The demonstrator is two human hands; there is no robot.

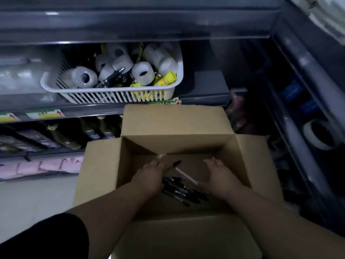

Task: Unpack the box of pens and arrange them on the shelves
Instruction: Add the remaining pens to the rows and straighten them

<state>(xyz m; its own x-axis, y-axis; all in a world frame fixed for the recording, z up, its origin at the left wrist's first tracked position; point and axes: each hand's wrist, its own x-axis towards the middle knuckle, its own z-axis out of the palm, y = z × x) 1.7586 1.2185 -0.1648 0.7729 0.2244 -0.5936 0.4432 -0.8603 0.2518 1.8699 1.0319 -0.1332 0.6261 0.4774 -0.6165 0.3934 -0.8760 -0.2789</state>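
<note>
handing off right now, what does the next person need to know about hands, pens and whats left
Left hand: inside the box, fingers curled beside a black pen; grip unclear.
Right hand: inside the box, fingers relaxed, nothing gripped.
Pens: loose pile on the box floor, between the hands.
Done: box opened.
Left: lift the pens out and arrange them on the shelf.

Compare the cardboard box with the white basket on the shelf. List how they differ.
The cardboard box is brown with solid walls; the white basket has slotted plastic walls. The box stands below and in front of the shelf; the basket rests on it. The box holds only loose dark pens; the basket is crowded with tape rolls and yellow packets. Both are open-topped and hold pens.
</note>
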